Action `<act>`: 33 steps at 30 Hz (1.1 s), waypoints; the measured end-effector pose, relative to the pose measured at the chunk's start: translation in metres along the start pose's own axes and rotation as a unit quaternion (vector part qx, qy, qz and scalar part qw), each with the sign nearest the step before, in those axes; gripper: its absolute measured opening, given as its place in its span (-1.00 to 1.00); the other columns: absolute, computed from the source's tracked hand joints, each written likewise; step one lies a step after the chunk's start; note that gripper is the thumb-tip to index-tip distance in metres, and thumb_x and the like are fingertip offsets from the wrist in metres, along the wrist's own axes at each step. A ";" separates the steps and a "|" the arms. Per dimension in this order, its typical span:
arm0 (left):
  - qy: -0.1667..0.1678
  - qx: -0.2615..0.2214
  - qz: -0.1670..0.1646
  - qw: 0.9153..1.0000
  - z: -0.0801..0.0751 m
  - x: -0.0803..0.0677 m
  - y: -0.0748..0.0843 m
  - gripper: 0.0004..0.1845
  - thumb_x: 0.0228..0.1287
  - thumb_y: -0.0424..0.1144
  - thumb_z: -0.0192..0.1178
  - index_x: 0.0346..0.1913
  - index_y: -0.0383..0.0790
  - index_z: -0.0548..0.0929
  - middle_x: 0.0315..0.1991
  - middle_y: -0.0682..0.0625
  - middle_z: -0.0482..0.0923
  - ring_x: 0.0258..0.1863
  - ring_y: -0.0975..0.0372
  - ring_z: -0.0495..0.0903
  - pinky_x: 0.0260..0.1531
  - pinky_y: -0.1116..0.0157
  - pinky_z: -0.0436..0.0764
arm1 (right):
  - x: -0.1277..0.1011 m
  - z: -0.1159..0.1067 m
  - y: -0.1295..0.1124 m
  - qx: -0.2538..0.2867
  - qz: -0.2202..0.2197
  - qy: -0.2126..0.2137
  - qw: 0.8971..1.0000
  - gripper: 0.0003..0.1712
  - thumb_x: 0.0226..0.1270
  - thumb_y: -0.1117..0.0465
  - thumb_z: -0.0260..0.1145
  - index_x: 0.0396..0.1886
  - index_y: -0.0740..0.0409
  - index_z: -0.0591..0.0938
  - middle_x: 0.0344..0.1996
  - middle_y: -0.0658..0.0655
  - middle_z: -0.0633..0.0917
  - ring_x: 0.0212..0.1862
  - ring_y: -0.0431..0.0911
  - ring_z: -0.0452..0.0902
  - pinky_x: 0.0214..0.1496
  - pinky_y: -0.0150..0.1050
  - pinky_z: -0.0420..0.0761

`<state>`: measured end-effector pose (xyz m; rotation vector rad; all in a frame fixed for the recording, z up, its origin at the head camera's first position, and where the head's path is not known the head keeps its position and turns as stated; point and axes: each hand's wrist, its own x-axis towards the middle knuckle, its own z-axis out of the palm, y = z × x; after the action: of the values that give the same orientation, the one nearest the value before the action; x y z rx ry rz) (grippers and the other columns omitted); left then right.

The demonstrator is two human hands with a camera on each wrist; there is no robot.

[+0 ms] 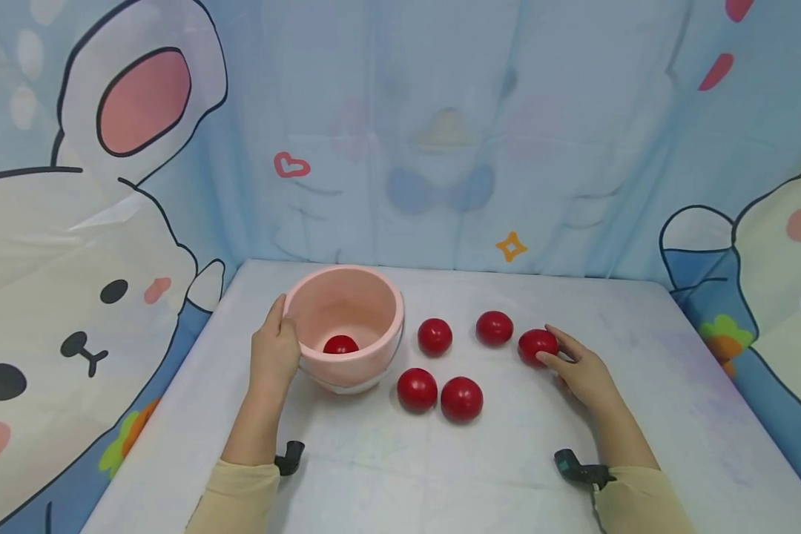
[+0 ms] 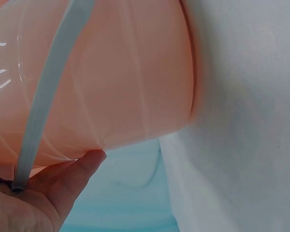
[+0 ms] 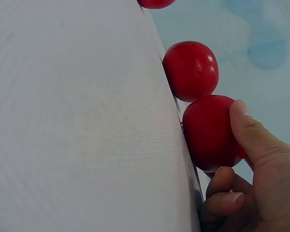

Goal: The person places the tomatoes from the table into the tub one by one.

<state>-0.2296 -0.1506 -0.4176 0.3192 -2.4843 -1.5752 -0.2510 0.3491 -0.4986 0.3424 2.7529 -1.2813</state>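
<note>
My left hand (image 1: 276, 351) grips the left side of a pink bucket (image 1: 374, 363), with the thumb up near its rim. The pale bucket handle (image 2: 50, 82) hangs down across the wall and passes by that hand in the left wrist view. One glossy red apple-like fruit (image 1: 340, 344) lies inside the bucket. At the right, my right hand (image 1: 586, 377) holds another red fruit (image 3: 210, 133) between thumb and fingers, low at the tabletop. A neighbouring red fruit (image 3: 191, 71) appears just past it in the right wrist view.
Several loose red fruits, among them one by the bucket (image 1: 434, 337) and a near one (image 1: 462, 400), sit on the white-covered table (image 1: 427, 475) between the hands. A cartoon-printed blue curtain (image 1: 440, 111) stands behind the table and along its sides.
</note>
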 end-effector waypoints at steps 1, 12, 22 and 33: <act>0.000 0.000 0.001 1.000 0.000 0.000 0.000 -0.43 0.56 -0.02 -0.31 0.57 0.17 0.06 0.55 0.13 0.14 0.55 0.15 0.10 0.48 -0.01 0.22 | 0.000 -0.001 -0.001 -0.001 0.002 0.000 1.000 0.03 0.14 -0.47 0.25 0.56 -0.41 0.07 0.53 0.35 0.14 -0.29 0.03 0.48 -0.41 -0.36 0.58; 0.000 0.016 0.013 1.000 -0.002 0.002 -0.002 -0.43 0.56 -0.07 -0.31 0.58 0.11 0.06 0.55 0.06 0.13 0.55 0.12 0.11 0.50 0.00 0.19 | -0.007 -0.028 -0.047 -0.003 -0.040 0.002 0.999 -0.01 0.14 -0.49 0.21 0.54 -0.56 0.05 0.48 0.28 0.27 -0.37 0.09 0.51 -0.35 -0.26 0.60; -0.004 0.009 -0.006 1.000 0.000 0.002 -0.002 -0.42 0.56 -0.04 -0.32 0.58 0.14 0.03 0.56 0.09 0.10 0.56 0.12 0.08 0.50 0.00 0.19 | 0.001 -0.058 -0.124 0.015 -0.101 0.004 0.995 -0.08 0.10 -0.47 0.27 0.46 -0.72 0.11 0.36 0.15 0.39 -0.45 -0.02 0.46 -0.42 -0.30 0.54; -0.002 -0.002 -0.005 1.000 0.001 0.001 0.000 -0.42 0.56 -0.02 -0.31 0.58 0.17 0.04 0.56 0.13 0.10 0.56 0.16 0.08 0.48 0.00 0.22 | 0.007 -0.045 -0.184 0.016 -0.147 -0.033 0.988 -0.15 0.13 -0.37 0.35 0.42 -0.70 0.22 0.31 0.06 0.44 -0.47 -0.05 0.46 -0.38 -0.27 0.56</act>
<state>-0.2312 -0.1504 -0.4181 0.3285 -2.4869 -1.5861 -0.3006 0.2701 -0.3335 -0.1096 2.8059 -1.3692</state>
